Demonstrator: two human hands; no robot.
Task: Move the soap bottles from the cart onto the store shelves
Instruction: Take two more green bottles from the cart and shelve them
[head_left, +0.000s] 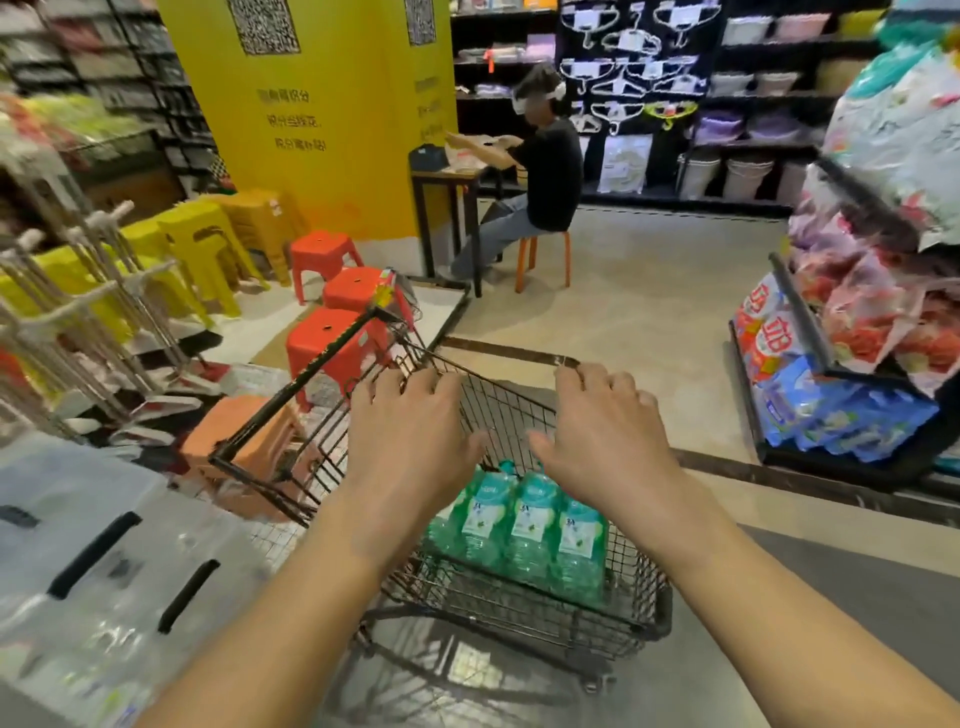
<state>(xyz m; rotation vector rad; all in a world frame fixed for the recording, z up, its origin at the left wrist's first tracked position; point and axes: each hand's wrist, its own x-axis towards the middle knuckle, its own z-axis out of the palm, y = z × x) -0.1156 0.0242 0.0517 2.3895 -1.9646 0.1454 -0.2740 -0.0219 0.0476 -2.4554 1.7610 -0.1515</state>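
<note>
The soap bottles (524, 525) stand upright, packed together in the near end of the cart (291, 387), at about 6 o'clock from the middle of the view; they are translucent green plastic and look full, so probably heavy for their size, stiff-walled, smooth and perhaps slippery; the neck or handle by the cap seems the surest hold, with a palm under the base, though the tops are partly hidden. The left hand (410, 431) and right hand (608, 431) hover palm down above them, fingers spread and relaxed, holding nothing; whether the left fingertips touch the wire rim I cannot tell. Each bottle bears a white label with green leaves and a small blue mark, too blurred to read; the yellow pillar (332, 130) at 11 o'clock carries QR codes and smeared Chinese lines; red packets (769, 338) at 3 o'clock show large characters I cannot read with confidence.
</note>
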